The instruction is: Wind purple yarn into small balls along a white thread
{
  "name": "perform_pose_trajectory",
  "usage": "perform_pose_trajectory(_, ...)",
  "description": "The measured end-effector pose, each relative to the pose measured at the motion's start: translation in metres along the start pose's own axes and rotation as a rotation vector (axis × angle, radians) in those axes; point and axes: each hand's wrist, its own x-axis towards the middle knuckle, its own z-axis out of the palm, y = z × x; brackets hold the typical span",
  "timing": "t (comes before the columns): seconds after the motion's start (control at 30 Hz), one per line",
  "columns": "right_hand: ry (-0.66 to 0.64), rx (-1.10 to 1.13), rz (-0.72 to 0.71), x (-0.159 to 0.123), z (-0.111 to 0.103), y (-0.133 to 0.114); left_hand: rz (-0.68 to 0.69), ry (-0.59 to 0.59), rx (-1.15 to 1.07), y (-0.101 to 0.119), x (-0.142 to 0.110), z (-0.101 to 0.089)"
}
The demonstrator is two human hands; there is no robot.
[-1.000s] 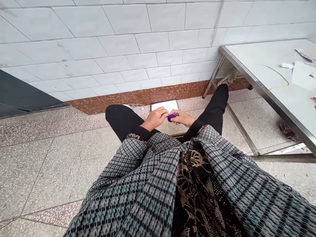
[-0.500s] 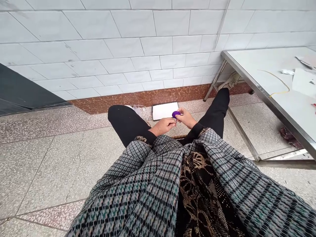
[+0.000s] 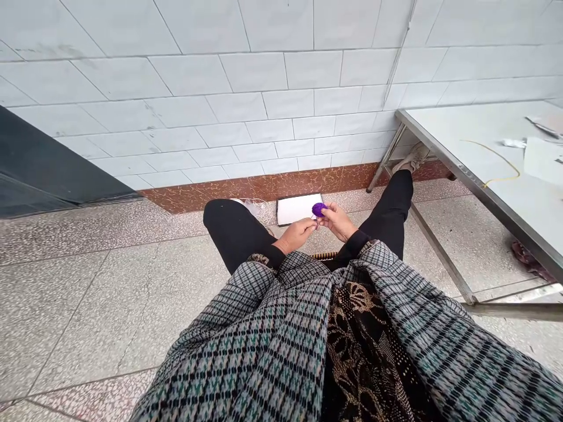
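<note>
Between the fingers of my right hand (image 3: 338,223) is a small round purple ball that looks like yarn (image 3: 318,209). My left hand (image 3: 298,235) is closed just below it, its fingertips pinched together close to the right hand's fingers. What the left fingertips pinch is too small to make out; it may be a thin strand from the ball. Both hands are held between my knees, above a white rectangular panel with a dark edge (image 3: 292,211) by the wall.
A metal-framed table (image 3: 488,140) stands at the right, with a yellow cord (image 3: 505,176) and white paper (image 3: 543,161) on it. A tangle of white cord (image 3: 257,208) lies past my left knee. The tiled wall (image 3: 272,105) rises in front. A dark sheet (image 3: 39,170) is at left.
The view has tilted up slightly, so everything sits lower in the picture. More of the purple ball shows, and the hands stay close together.
</note>
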Motion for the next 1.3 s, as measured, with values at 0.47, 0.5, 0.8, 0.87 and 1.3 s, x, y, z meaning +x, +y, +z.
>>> perform_pose_trajectory(0.47,-0.348,-0.101,0.133,-0.013,0.001,-0.009,-0.162,0.08,0.043,-0.005,0.008,-0.027)
perform_pose_trajectory(0.5,-0.291,-0.045,0.098,-0.013,0.002,-0.011,-0.191,0.067,0.038,-0.006,0.006,-0.023)
perform_pose_trajectory(0.8,-0.09,-0.519,0.124,-0.007,-0.002,0.003,0.097,-0.122,0.157,0.011,0.007,-0.029)
perform_pose_trajectory(0.87,-0.268,-0.505,0.204,-0.011,-0.002,0.003,0.026,-0.035,0.135,0.005,0.01,-0.033)
perform_pose_trajectory(1.3,0.029,-0.442,0.06,-0.006,-0.003,0.003,0.055,-0.135,0.114,0.004,0.002,-0.009)
